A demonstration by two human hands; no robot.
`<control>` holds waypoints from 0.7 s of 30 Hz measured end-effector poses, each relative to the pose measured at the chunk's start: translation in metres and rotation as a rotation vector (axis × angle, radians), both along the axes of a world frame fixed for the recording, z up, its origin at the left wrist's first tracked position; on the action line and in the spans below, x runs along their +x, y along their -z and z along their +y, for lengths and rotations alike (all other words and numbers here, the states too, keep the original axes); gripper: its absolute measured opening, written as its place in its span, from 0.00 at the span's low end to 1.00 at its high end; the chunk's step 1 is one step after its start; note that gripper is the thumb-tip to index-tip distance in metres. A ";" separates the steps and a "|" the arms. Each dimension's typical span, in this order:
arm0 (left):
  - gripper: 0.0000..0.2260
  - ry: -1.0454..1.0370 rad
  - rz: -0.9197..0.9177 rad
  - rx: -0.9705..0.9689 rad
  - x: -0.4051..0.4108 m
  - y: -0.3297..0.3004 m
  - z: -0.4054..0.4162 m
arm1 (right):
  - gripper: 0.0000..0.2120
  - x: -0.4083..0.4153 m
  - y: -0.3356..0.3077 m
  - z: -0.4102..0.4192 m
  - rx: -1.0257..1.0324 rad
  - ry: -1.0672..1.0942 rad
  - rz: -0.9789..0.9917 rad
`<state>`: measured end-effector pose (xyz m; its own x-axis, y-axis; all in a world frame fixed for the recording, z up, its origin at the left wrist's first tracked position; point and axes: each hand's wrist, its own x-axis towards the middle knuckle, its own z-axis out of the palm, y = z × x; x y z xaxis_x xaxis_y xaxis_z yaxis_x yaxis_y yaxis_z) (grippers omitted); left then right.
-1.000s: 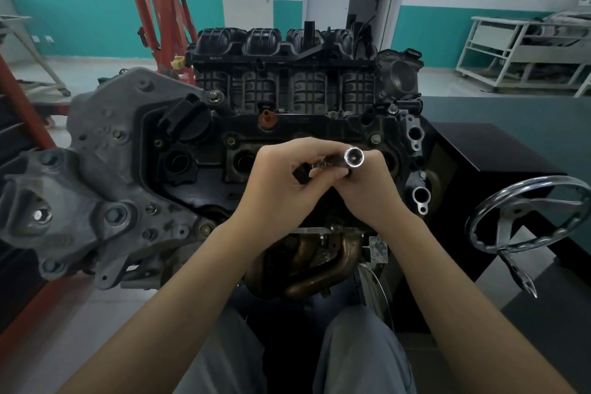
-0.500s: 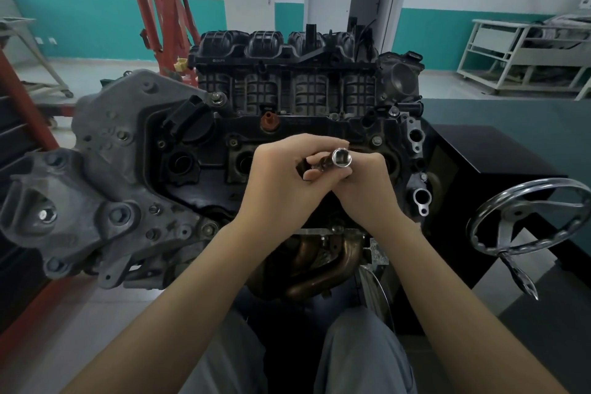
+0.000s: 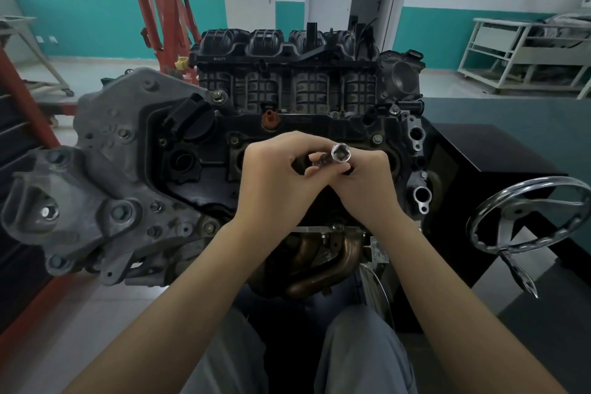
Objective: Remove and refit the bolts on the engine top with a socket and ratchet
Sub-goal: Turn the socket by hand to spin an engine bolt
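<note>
A black engine (image 3: 192, 153) with a grey end bracket stands in front of me, its top cover facing up. Just above the cover's middle both hands meet around a chrome socket (image 3: 341, 153) whose open end faces the camera. My right hand (image 3: 367, 182) grips the tool below the socket; its handle is hidden in the palm. My left hand (image 3: 275, 179) pinches the shaft just behind the socket with thumb and fingertips. Bolt heads (image 3: 377, 138) show along the cover's edge.
A chrome handwheel (image 3: 527, 214) juts out at the right beside a black stand (image 3: 479, 150). A red engine hoist (image 3: 160, 9) rises behind the engine at the left. A white trolley (image 3: 524, 54) stands far right. My knees sit below the exhaust manifold (image 3: 323, 259).
The socket shifted a little left, then back right, staying over the cover's middle. Both hands keep their hold and have hardly moved.
</note>
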<state>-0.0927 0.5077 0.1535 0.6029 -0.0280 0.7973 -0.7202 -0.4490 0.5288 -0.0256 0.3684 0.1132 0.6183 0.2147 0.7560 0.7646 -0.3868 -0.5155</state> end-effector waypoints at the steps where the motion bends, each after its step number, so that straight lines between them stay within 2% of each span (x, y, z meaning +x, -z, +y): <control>1: 0.08 -0.019 -0.021 0.002 0.000 0.000 0.000 | 0.08 0.000 -0.001 0.000 0.002 -0.002 -0.007; 6: 0.10 0.146 0.072 -0.064 -0.001 0.001 0.000 | 0.09 -0.005 -0.005 -0.003 -0.027 -0.124 0.038; 9: 0.12 0.266 0.129 -0.105 0.001 0.001 0.002 | 0.07 -0.005 -0.005 -0.003 0.019 -0.084 0.022; 16: 0.11 0.127 0.043 -0.068 0.002 0.001 0.000 | 0.07 -0.006 -0.005 -0.002 0.028 -0.046 0.034; 19: 0.12 0.192 0.067 -0.081 0.002 0.003 0.000 | 0.10 -0.009 -0.008 -0.003 -0.004 -0.101 0.046; 21: 0.12 0.270 0.102 -0.097 0.002 0.003 0.001 | 0.08 -0.011 -0.008 -0.003 0.013 -0.115 0.045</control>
<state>-0.0910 0.5085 0.1503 0.6610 -0.1252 0.7399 -0.7477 -0.1922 0.6355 -0.0361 0.3656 0.1211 0.6239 0.2764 0.7310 0.7792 -0.2914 -0.5549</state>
